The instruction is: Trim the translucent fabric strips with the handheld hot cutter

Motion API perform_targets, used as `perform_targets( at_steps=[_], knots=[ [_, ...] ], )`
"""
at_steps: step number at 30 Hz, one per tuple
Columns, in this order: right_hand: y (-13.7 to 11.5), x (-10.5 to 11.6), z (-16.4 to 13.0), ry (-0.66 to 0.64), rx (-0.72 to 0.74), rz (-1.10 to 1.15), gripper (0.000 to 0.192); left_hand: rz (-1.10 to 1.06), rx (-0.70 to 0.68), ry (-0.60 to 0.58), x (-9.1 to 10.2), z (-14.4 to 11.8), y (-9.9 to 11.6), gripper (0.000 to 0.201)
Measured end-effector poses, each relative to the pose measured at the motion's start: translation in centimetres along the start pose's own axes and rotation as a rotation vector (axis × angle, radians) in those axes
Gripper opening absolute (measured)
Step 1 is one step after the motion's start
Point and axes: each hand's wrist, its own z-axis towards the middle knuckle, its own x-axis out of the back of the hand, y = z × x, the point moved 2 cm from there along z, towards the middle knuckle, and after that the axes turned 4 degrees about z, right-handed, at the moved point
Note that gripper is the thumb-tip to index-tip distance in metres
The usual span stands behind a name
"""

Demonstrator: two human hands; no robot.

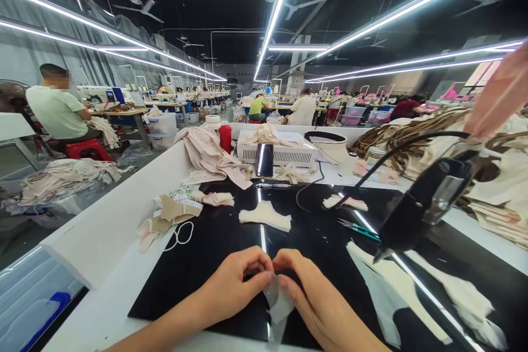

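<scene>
Both hands sit at the bottom centre of the frame, thumbs nearly touching. The left hand [235, 280] and right hand [307, 291] are each pinched shut on the top edge of one small pale fabric piece [277, 300], which hangs down between them over the black mat [206, 247]. Fingers are curled in tight, so the cloth is clamped from both sides.

Around that: a folded cream piece [265, 215] lies on the mat just above the hands, and a smaller pinkish scrap [214, 198] is further up and left. A heap of tan and white bits with a loop of elastic [167, 220] sits at the mat's left edge. Green-handled snips [358, 227] are right of centre. A black tool on a bent arm [421, 203] pokes in from the right, tip pointing down at the mat.

Mid-frame up top there's a phone [264, 160] leaning on a white box [280, 154], with a red cup [225, 138] beside it. Big pile of striped fabric [412, 135] at the right. In the upper left, a person in a pale shirt [58, 110] sits at a sewing table.
</scene>
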Motion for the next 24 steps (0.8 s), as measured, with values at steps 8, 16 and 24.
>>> perform_targets(
  at_steps=[8,16,24],
  knots=[
    [1.4,-0.9,1.8,-0.063,-0.291,0.288,0.016,-0.089,0.035,0.039,1.3,1.3,-0.8,0.022],
    [1.5,-1.9,3.1,-0.062,-0.395,0.411,0.03,-0.048,0.063,0.033,2.6,2.0,0.0,0.027],
    [2.8,-2.0,3.6,-0.067,-0.371,0.447,0.016,-0.087,0.14,0.034,3.4,3.1,-0.3,0.042]
  ],
)
